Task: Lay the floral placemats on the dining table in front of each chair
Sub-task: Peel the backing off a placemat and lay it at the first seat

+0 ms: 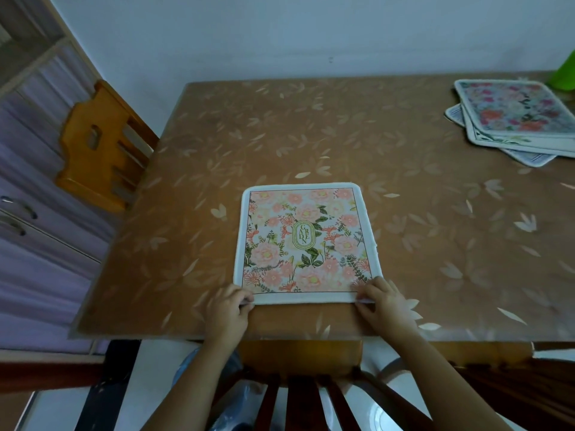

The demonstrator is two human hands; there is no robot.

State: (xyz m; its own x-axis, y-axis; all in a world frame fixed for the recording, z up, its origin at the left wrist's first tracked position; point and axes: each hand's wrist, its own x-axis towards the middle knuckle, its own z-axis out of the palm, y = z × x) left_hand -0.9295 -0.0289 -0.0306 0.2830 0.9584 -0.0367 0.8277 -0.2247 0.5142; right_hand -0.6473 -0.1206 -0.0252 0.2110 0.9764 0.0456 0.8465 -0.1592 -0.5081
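While the left hand (228, 309) and right hand (382, 301) each pinch a near corner of the pink floral placemat (306, 241), it lies flat on the tabletop (404, 188) just beyond a chair (298, 357); a stack of placemats (513, 115) sits at the far right.

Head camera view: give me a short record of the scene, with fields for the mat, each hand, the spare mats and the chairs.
mat: pink placemat, printed side up on the table, by its near edge
left hand: left hand pinches the near left corner
right hand: right hand pinches the near right corner
spare mats: stack of placemats, far right, unevenly fanned
chairs: near chair below the mat; side chair at the table's left
other: green object behind the stack, cut off
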